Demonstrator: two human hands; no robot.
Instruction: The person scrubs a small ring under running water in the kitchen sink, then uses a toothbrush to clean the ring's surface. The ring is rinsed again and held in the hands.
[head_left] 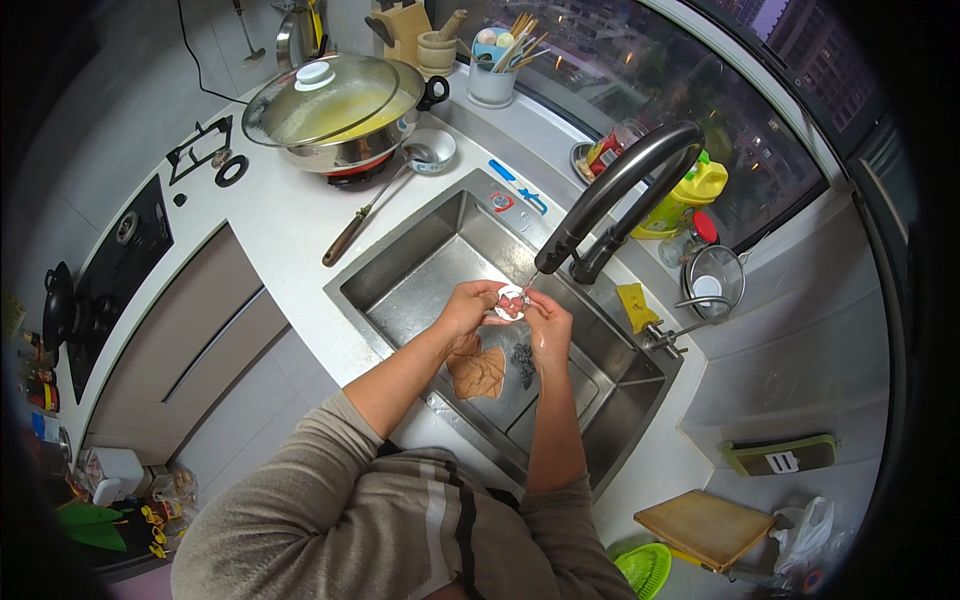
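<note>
While your left hand [466, 308] and right hand [550, 326] were both clamped by their fingers on a small white-and-red disc [511, 303], it sat just below the mouth of the dark faucet [605, 190], over the steel sink [440, 260]. Beneath your forearms, a crumpled tan cloth [480, 376] and a dark tangled clump [523, 365] lay inside the sink. Beyond, on the white tabletop [285, 220], a long-handled ladle [348, 238] lay near a lidded pot [350, 157].

The place is a kitchen: a steel sink [400, 268], dark curved faucet [640, 178], black cooktop [108, 275], glass-lidded pot [345, 158] and knife block [408, 38] show it.
</note>
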